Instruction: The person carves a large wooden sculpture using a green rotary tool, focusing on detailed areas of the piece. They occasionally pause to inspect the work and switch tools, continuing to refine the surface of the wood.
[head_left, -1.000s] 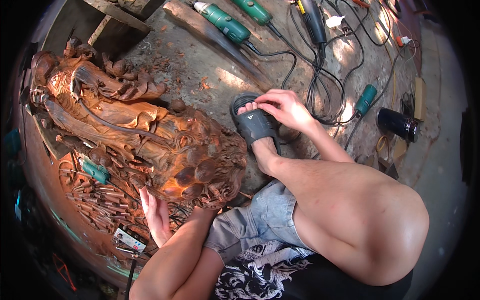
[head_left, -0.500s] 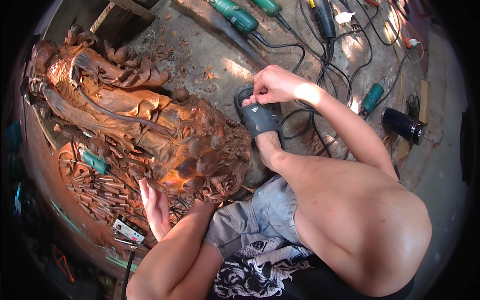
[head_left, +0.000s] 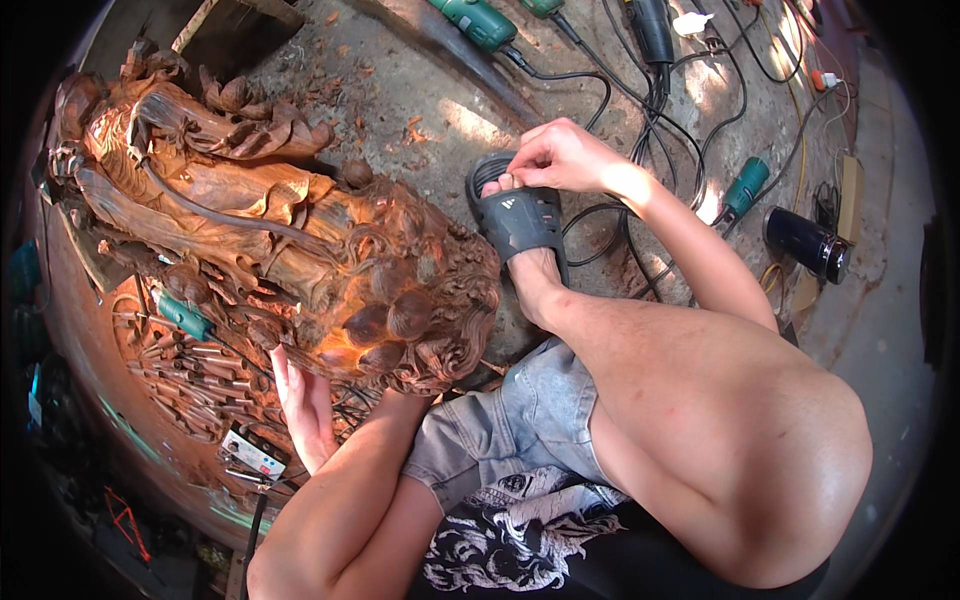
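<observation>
A large brown wood carving [head_left: 250, 210] with dense relief, rounded knobs and a long curved rod lies at the left, its near end by my shorts. My left hand [head_left: 305, 405] is at its lower edge, fingers stretched out and partly hidden by the carving. My right hand [head_left: 565, 155] is at the bare toes of my foot, which wears a dark slide sandal [head_left: 522, 225]. Its thumb and fingertips are bent together against the toes; whether something small is between them I cannot tell.
Many wood-handled chisels [head_left: 195, 385] lie left of my leg, near a green power tool [head_left: 183, 316] and a white control box [head_left: 253, 452]. Green tools [head_left: 478, 22], a black grinder [head_left: 650, 35], tangled cables [head_left: 655, 130] and a dark cylinder [head_left: 805, 245] lie on the floor.
My right hand has shifted slightly right and its fingers have loosened, showing more of the toes. My left hand stays by the carving. The whole view has shifted slightly.
</observation>
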